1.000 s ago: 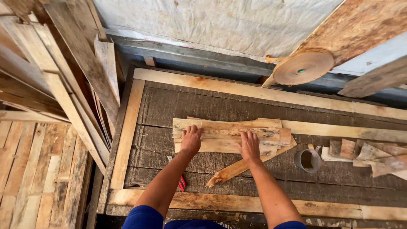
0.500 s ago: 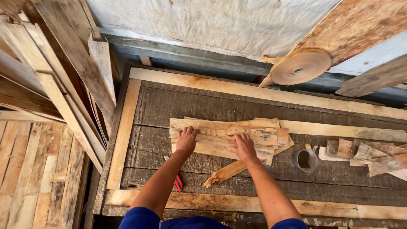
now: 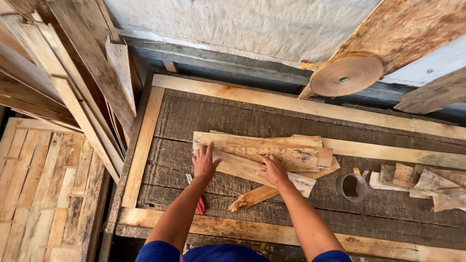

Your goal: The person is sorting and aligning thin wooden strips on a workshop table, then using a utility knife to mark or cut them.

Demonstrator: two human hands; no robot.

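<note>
Both my hands rest on a pile of thin wooden veneer strips [image 3: 272, 150] lying on a dark wooden workbench [image 3: 204, 116]. My left hand [image 3: 204, 164] lies flat with fingers spread on the left end of the pile. My right hand [image 3: 274, 171] presses on a pale strip [image 3: 242, 169] that lies slanted, its right end lower. A narrower brown strip [image 3: 255, 196] sticks out from under the pile toward me.
A red-handled tool [image 3: 199, 204] lies beside my left forearm. A small grey cup [image 3: 351, 187] stands right of the pile, with wood offcuts [image 3: 427, 184] beyond it. A roll of tape [image 3: 345, 74] sits at the back. Planks [image 3: 73, 92] lean at left.
The pale strip under my right hand has swung to a slant, its right end nearer me. Both hands have drawn slightly toward me on the pile.
</note>
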